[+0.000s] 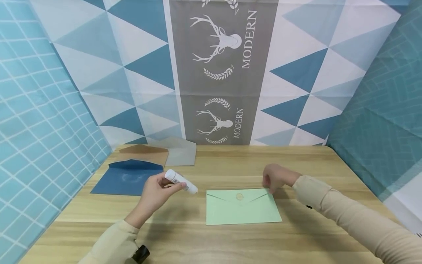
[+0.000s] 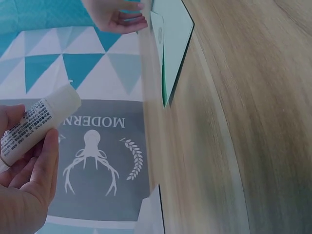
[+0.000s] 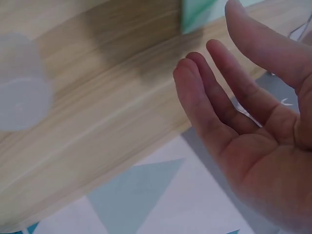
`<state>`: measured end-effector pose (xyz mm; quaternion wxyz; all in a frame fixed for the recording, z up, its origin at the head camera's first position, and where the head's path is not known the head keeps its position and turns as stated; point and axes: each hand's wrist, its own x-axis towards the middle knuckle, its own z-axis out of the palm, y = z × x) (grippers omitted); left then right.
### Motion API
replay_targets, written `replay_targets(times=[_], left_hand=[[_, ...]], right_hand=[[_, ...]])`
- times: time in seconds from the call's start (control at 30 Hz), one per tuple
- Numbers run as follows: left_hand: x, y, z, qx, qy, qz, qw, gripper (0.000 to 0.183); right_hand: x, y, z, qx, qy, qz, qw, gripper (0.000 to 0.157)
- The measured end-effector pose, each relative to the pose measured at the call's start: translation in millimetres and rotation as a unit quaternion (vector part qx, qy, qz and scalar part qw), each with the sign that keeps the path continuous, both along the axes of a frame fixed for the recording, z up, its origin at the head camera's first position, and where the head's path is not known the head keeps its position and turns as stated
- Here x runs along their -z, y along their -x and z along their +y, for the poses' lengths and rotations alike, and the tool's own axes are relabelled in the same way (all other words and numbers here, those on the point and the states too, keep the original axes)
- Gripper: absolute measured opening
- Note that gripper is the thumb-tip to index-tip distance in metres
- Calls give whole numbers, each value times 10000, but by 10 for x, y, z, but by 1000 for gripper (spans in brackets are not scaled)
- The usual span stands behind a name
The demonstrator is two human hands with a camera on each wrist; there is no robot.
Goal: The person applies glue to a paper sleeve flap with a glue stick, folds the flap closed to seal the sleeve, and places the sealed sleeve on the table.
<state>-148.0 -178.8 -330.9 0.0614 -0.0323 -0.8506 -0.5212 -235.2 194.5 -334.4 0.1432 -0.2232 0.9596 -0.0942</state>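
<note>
In my left hand [image 1: 157, 192] I grip a white glue stick [image 1: 181, 181] with printed lettering, tilted so its narrow end points down to the right, above the table. A mint-green envelope [image 1: 243, 212] lies to its right, flap side up, with a round tan emblem on the flap [image 1: 239, 197]. The left wrist view shows the flap standing slightly away from the body. My right hand [image 1: 277, 178] is at the envelope's upper right corner. Its fingers [image 3: 195, 97] are loosely bent, with nothing between them in the right wrist view.
At the table's back left lie a blue envelope [image 1: 126, 181] with pale smudges, a brown envelope [image 1: 150, 154] and a grey envelope [image 1: 182, 152], overlapping, flaps raised. A blurred pale translucent cylinder [image 3: 22, 83] stands at the right wrist view's left. Patterned cloth [image 1: 227, 73] hangs behind the wooden table [image 1: 230, 245].
</note>
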Motion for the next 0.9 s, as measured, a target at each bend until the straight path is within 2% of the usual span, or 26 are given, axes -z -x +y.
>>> replay_targets(times=[0.23, 0.5, 0.73, 0.9], left_hand=[[-1, -8, 4, -11, -8, -114, 9999, 29], [21, -3, -9, -102, 95, -96, 9999, 28], [39, -14, -17, -64, 121, -91, 9999, 28], [46, -18, -19, 2, 105, -53, 9999, 27]], right_hand=[[64, 20, 69, -79, 149, 60, 9998, 21], [110, 26, 98, -117, 319, -136, 9993, 14], [117, 20, 110, -54, 389, -477, 9981, 25], [133, 13, 115, -159, 469, -453, 9977, 25]])
